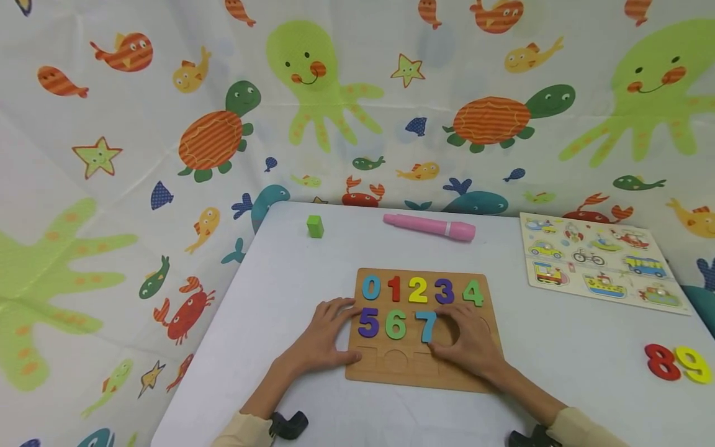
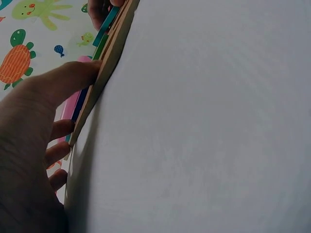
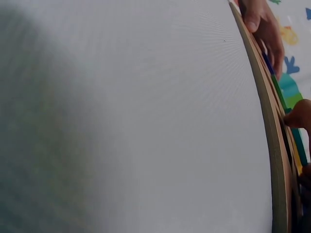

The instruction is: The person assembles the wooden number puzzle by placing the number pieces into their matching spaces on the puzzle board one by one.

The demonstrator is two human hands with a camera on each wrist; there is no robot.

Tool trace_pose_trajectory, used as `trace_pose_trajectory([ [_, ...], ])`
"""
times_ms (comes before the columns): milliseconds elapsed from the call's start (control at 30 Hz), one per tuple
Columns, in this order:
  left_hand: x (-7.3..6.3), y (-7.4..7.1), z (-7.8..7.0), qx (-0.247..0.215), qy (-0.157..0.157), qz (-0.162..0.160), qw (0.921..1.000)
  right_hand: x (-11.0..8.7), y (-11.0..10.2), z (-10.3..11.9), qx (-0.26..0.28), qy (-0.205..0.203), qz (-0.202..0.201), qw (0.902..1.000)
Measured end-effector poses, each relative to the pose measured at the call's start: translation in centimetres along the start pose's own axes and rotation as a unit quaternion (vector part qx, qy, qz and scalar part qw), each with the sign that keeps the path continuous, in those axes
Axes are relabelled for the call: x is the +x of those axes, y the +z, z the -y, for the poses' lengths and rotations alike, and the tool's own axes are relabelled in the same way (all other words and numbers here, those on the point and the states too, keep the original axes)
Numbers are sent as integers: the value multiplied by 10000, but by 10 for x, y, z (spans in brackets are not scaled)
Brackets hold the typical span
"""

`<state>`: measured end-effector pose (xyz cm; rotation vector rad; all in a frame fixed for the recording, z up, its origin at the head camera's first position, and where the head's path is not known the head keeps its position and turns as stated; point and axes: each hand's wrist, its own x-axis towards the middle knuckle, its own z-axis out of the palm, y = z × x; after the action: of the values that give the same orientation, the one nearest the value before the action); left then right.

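Note:
A wooden number board [image 1: 391, 374] lies on the white table, with the pieces 0 to 4 in its top row and the purple 5 [image 1: 368, 323] and green 6 [image 1: 395, 325] below. My right hand [image 1: 472, 341] pinches the light blue number 7 [image 1: 427, 324], the thumb at its bottom end and a finger at its top. The 7 is at its slot; whether it is fully seated I cannot tell. My left hand [image 1: 321, 335] rests on the board's left edge, thumb and fingers spread apart. In the left wrist view, its thumb [image 2: 82, 73] touches the board's edge.
A red 8 [image 1: 663, 362] and a yellow 9 [image 1: 693, 364] lie at the far right. Behind the board are a green block [image 1: 315, 226] and a pink marker [image 1: 429, 227]. A vehicle puzzle board [image 1: 606, 264] lies at the back right, before a patterned cloth [image 1: 357, 74].

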<state>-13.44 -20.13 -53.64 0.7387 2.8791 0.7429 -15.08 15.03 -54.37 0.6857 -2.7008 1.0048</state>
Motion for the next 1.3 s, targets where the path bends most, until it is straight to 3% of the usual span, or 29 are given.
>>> trace_pose_trajectory([
  [1033, 1, 0, 0, -34, 28, -4, 10000, 1, 4, 2, -157, 134, -87, 9997],
  [1300, 2, 1, 0, 31, 22, 16, 10000, 1, 6, 0, -191, -17, -253, 9995],
])
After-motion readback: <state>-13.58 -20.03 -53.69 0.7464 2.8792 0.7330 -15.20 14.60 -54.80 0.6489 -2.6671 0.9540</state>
